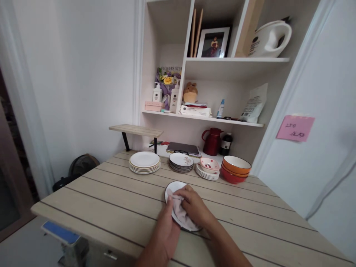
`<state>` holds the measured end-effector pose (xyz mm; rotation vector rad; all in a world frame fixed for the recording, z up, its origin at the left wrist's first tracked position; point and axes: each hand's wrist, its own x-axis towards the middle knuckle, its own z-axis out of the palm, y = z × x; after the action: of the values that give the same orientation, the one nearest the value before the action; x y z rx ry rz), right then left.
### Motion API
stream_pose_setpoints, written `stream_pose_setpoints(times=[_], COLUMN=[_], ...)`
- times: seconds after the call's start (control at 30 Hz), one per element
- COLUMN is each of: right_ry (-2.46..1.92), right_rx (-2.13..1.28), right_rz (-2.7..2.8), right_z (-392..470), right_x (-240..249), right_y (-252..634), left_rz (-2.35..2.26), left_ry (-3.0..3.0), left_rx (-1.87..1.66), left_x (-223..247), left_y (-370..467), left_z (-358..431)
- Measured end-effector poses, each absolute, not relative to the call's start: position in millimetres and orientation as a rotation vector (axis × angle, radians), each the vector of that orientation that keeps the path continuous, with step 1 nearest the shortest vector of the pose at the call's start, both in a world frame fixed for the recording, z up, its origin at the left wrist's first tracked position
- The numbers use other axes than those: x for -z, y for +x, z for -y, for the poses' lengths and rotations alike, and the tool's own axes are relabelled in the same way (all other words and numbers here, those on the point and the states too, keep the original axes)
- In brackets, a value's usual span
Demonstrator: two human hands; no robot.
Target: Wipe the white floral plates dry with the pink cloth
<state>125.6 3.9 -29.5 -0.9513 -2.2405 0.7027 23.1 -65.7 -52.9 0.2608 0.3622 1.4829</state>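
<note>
A white plate with a dark rim [168, 190] is tilted up above the front of the table. My left hand [167, 226] grips its lower left edge, thumb over the face and the other fingers hidden underneath. A pale pink cloth [179, 208] lies crumpled on the plate's face. Closed over that cloth, my right hand [194, 205] presses it against the plate. Behind the plate stands a stack of dark-rimmed plates [181, 161], with a stack of larger white plates [145, 161] to its left.
Small plates [207, 174] carry a pink bowl [209, 164]; orange and red bowls [236, 168] stand rightmost. Behind are a red jug [211, 141], a dark bottle [226, 144] and a laptop [183, 148]. A small raised shelf [136, 129] stands at the table's back left.
</note>
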Motion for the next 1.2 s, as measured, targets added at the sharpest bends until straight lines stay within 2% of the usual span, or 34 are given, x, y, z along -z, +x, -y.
stream_pose_setpoints(times=[0.43, 0.53, 0.63, 0.87, 1.03, 1.2], right_ry=[-1.524, -1.474, -1.273, -0.935, -0.784, -0.752], right_rx=[-0.253, -0.314, -0.512, -0.824, -1.064, -0.938], right_rz=[2.29, 2.383, 2.437, 2.154, 2.266, 2.353], right_z=[-10.2, -6.6, -4.0, 3.3, 9.4, 8.4], right_x=[24.1, 20.7, 19.9, 21.7, 6.3, 6.7], right_y=[152.0, 154.8, 149.4, 127.4, 141.2, 141.0], left_rz=[-0.437, -0.414, -0.394, -0.392, -0.413, -0.409], left_ry=[0.25, 0.268, 0.278, 0.273, 0.293, 0.305], left_rx=[-1.452, -1.462, -1.49, -1.523, -1.537, -1.531], left_x=[50.2, 50.2, 50.7, 52.1, 55.8, 57.7], left_y=[22.0, 21.9, 22.2, 23.3, 23.0, 23.0], left_z=[70.6, 71.7, 71.4, 68.0, 66.9, 65.9])
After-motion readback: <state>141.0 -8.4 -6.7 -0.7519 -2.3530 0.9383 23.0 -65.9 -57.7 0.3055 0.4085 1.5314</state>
